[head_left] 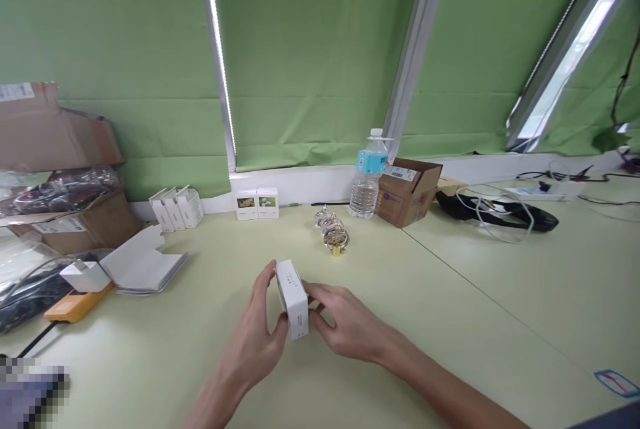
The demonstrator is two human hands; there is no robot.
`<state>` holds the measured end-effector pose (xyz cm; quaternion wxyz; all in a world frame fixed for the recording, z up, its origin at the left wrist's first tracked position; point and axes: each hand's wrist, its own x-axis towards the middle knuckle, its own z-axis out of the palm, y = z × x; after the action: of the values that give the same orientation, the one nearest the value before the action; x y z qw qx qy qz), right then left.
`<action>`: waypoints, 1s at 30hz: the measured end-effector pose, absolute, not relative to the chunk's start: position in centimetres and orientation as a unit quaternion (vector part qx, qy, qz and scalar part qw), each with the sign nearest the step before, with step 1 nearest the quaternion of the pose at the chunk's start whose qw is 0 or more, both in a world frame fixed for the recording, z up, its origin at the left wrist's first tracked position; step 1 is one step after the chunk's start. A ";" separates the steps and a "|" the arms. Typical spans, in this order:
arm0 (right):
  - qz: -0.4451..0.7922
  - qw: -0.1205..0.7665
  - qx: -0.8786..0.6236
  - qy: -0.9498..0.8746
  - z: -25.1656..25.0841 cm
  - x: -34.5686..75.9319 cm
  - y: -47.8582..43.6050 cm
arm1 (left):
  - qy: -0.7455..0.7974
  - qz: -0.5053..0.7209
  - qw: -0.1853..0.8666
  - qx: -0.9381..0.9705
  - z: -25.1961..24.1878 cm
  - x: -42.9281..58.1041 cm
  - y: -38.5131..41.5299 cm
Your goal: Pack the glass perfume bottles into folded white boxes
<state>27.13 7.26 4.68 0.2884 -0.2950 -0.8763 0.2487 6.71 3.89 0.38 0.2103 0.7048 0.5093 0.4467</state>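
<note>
A small white box (293, 297) with fine dark print stands on edge between my two hands, over the middle of the table. My left hand (257, 332) grips it from the left, thumb at the near lower corner and fingers at the far end. From the right, my right hand (345, 322) pinches its side with thumb and fingertips. Beyond the hands lies a row of shiny metal pieces (334, 232), gold and silver in colour. Two white boxes with small pictures (257, 204) stand against the wall ledge.
Several slim white boxes (176, 209) and folded white sheets (145, 262) are at the left, near an orange power strip (77, 304) with a white adapter. A water bottle (367, 179) stands beside an open cardboard box (406, 192). A black object with white cable (495, 212) lies right.
</note>
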 end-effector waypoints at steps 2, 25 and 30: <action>0.281 0.263 -0.269 -0.883 5.2 27.3 7.0 | 0.516 0.435 0.252 0.694 0.2 6.4 3.9; 0.057 0.335 -0.371 -0.864 0.0 25.5 8.6 | 0.527 0.423 0.309 0.669 0.7 6.1 5.0; -0.099 0.283 -0.354 -0.886 0.0 24.4 9.1 | 0.550 0.390 0.247 0.696 0.6 5.1 5.3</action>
<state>24.37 9.15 0.00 0.2832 -0.3539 -0.8858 -0.0994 5.08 5.30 0.64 0.2471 0.6956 0.5503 0.3901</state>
